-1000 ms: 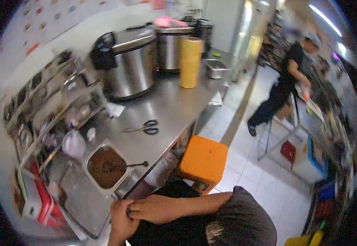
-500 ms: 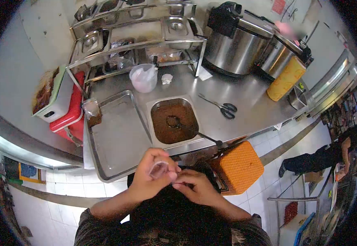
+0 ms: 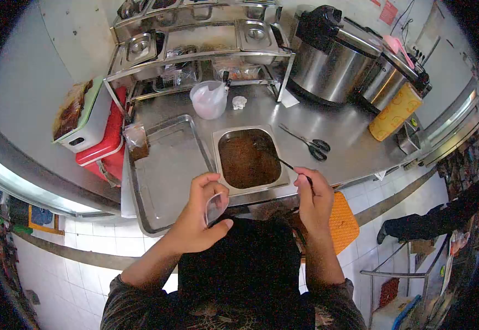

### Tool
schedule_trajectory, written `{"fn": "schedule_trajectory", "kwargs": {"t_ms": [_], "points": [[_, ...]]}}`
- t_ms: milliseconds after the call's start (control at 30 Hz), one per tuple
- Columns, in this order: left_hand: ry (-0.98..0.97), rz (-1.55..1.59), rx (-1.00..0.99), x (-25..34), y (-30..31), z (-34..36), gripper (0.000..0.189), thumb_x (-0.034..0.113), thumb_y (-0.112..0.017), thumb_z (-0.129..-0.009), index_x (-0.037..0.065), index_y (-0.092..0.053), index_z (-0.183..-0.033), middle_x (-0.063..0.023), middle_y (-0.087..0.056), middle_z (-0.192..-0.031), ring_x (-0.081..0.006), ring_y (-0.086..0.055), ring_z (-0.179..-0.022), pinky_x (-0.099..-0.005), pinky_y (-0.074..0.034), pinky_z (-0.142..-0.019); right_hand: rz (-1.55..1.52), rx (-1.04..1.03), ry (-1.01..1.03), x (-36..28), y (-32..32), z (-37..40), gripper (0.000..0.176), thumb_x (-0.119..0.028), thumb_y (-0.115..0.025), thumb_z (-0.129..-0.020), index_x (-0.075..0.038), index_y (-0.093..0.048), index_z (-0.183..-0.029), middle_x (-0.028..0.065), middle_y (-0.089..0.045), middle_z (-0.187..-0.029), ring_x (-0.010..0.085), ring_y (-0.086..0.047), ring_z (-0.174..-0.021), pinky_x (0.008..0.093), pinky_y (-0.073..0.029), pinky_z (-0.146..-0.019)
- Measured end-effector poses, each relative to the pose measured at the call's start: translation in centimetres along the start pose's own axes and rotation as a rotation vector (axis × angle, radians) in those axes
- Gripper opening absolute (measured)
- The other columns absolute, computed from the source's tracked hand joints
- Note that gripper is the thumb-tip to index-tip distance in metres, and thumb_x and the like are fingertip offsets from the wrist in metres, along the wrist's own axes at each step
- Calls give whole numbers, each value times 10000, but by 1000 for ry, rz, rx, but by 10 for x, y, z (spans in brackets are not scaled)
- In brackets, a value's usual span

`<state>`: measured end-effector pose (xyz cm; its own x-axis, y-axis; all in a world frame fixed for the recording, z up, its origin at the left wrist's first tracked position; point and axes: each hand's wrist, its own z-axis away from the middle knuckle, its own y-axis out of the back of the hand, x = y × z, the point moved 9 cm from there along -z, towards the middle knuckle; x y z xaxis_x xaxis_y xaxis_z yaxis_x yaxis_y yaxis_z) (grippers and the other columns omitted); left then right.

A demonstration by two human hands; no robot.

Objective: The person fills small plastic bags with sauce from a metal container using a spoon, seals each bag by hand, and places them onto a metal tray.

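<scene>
My left hand (image 3: 200, 220) is curled around a small clear plastic cup (image 3: 215, 208), near the counter's front edge. Between the fingers of my right hand (image 3: 315, 201) is the black handle of a ladle (image 3: 288, 164), which reaches left into a square steel pan (image 3: 248, 159). Dark brown sauce fills much of that pan, and the ladle's bowl is hard to make out in it. Left of the pan lies a large, shallow metal tray (image 3: 168, 170) with a small bag of brown stuff (image 3: 136, 142) on its upper left corner.
Black-handled scissors (image 3: 317, 148) lie right of the pan. Behind it stand a plastic jug (image 3: 208, 100) and a steel rack (image 3: 201, 59). Large steel pots (image 3: 327, 69) and a yellow roll (image 3: 396, 111) are at the right. An orange stool (image 3: 345, 223) is below the counter. A person's leg (image 3: 410, 223) shows at far right.
My right hand has left my left hand, moved right and up, and taken hold of the ladle's handle. The cup stays in my left hand. The view has shifted slightly.
</scene>
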<state>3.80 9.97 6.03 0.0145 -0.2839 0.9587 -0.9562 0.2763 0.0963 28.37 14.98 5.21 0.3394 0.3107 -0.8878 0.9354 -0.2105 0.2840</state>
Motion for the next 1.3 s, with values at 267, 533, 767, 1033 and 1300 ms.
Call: {"fn": "schedule_trajectory", "kwargs": {"t_ms": [267,533,767,1033,1300], "points": [[106,-175,168,-23,32,2,553,100,-816,-751,48,-502,-1204,-56,-504,-1027,-174,-499,-952,-331,-418,-897,-260,-178,-438,42,-19,8,223,-189,-520,-1001,-40,-686,-1009,37,-623,-772,127,-557,-636,240,-417,-561],[-3,-423,173,9,38,-17,586,186,-889,-680,55,-541,-1133,-56,-562,-1045,-190,-540,-1017,-329,-434,-934,-1015,57,-671,86,-25,27,213,-236,-531,-988,-44,-619,-958,21,-570,-695,115,-481,-537,234,-344,-442],[87,-303,167,0,38,-55,539,148,-894,-674,64,-557,-1087,-30,-572,-963,-160,-540,-981,-312,-440,-914,-1267,190,-649,87,-14,20,210,-244,-564,-974,-40,-616,-973,35,-588,-702,110,-498,-534,203,-389,-418],[134,-200,189,-15,30,-87,489,146,-899,-681,64,-568,-1032,-17,-578,-948,-133,-531,-945,-297,-448,-881,-1435,185,-514,58,11,0,257,-197,-499,-1000,32,-616,-1018,60,-551,-713,139,-476,-572,250,-375,-403],[82,-300,241,-19,25,-102,493,171,-902,-660,64,-575,-1013,-37,-619,-915,-160,-592,-887,-320,-485,-823,-1469,195,-412,36,33,-13,252,-205,-503,-1006,21,-612,-1033,46,-546,-723,116,-466,-564,229,-366,-385]]}}
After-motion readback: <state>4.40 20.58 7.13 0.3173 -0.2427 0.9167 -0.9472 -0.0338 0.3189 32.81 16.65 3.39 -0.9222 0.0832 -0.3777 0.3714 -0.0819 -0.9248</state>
